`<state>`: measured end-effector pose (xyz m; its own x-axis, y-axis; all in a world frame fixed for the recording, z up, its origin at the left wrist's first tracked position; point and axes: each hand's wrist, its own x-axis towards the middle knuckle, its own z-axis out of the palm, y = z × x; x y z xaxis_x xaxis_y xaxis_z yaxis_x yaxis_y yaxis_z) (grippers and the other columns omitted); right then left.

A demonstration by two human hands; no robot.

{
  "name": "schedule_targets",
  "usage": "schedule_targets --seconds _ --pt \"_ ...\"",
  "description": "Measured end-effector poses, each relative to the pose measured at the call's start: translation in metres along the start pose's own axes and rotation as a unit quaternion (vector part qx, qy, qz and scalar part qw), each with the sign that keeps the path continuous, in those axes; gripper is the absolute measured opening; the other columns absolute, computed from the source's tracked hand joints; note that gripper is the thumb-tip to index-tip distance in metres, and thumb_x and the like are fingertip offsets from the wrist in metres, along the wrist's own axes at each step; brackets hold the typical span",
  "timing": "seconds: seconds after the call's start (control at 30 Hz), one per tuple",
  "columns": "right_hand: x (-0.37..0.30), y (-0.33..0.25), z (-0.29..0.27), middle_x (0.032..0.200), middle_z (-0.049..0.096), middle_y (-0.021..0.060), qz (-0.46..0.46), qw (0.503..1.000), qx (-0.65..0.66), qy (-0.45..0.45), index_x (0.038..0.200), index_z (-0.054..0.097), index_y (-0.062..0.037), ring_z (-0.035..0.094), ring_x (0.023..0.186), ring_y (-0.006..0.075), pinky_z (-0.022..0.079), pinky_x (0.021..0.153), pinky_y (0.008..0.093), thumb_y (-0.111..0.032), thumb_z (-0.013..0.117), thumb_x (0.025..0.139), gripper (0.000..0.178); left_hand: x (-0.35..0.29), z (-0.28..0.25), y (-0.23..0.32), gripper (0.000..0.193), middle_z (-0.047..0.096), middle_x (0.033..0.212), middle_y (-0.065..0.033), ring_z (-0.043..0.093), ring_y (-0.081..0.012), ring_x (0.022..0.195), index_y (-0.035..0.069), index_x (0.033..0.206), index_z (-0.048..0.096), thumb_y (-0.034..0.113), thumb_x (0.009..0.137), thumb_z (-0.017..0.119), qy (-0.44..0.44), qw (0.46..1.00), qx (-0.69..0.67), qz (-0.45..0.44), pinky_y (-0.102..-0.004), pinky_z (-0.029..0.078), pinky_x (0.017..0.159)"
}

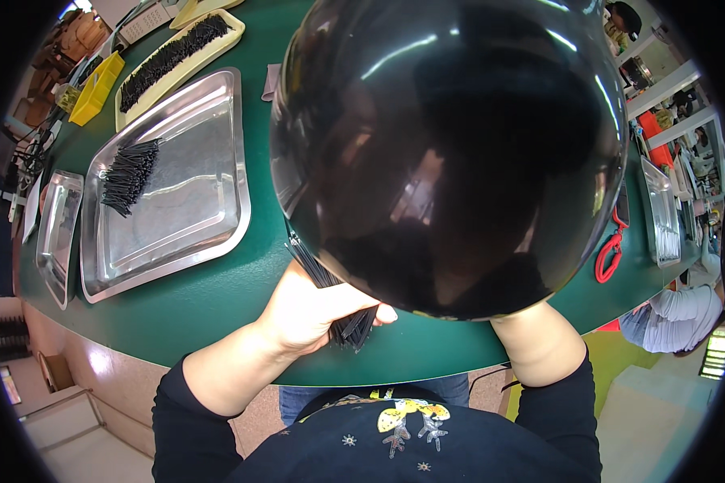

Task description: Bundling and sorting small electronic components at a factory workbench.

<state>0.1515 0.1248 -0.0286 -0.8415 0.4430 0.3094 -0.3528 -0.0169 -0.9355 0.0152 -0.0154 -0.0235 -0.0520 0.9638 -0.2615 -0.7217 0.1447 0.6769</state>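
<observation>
My left hand (308, 312) is closed around a bundle of thin black wires (353, 328) just above the table's front edge. One end of the bundle sticks out below my fingers. Its other end runs up beside a large glossy black dome-shaped thing (451, 161), which fills the upper middle of the view close to me. That dome hides my right hand; only the wrist and forearm (540, 346) show below it, so its fingers cannot be seen. More short black wires (130, 175) lie in a pile on the metal tray (193, 233) at the left.
The green table (290, 354) curves across. Beyond the tray, a cream tray (235, 40) holds a long row of black pieces, near a yellow bin (98, 90). A narrow metal tray (60, 233) stands far left. Red-handled pliers (609, 258) and another person (681, 318) are at the right.
</observation>
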Motion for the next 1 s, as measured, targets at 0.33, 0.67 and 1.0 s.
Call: schedule_targets --seconds 0.33,0.67,1.0 --pt "-0.001 0.001 0.013 0.105 0.055 0.0132 -0.045 0.998 -0.020 0.027 0.112 0.047 0.0051 0.053 0.095 0.0203 0.042 0.084 0.0315 -0.004 0.072 0.063 0.055 0.007 -0.004 -0.015 0.011 0.063 0.076 -0.0200 0.063 -0.0240 0.066 -0.010 0.077 0.062 -0.001 0.075 0.056 -0.041 0.998 -0.039 0.011 -0.0297 0.052 0.066" --pt "-0.003 0.004 0.021 0.105 0.054 0.0136 -0.083 0.995 -0.034 0.052 0.112 0.046 0.0059 0.053 0.096 0.0203 0.042 0.084 0.0316 -0.005 0.073 0.062 0.058 0.005 0.006 0.001 0.011 0.062 0.066 -0.0162 0.062 -0.0196 0.060 -0.009 0.077 0.062 0.001 0.076 0.058 -0.027 0.996 0.037 -0.075 -0.0264 0.051 0.060" --pt "0.002 0.005 0.018 0.106 0.054 0.0141 -0.127 0.987 -0.050 0.086 0.113 0.045 0.0066 0.052 0.096 0.0203 0.042 0.084 0.0317 -0.005 0.074 0.061 0.061 0.002 -0.003 -0.003 0.008 0.062 0.070 -0.0186 0.062 -0.0232 0.062 -0.009 0.076 0.062 -0.002 0.074 0.059 0.013 0.998 -0.034 -0.047 -0.0300 0.053 0.060"
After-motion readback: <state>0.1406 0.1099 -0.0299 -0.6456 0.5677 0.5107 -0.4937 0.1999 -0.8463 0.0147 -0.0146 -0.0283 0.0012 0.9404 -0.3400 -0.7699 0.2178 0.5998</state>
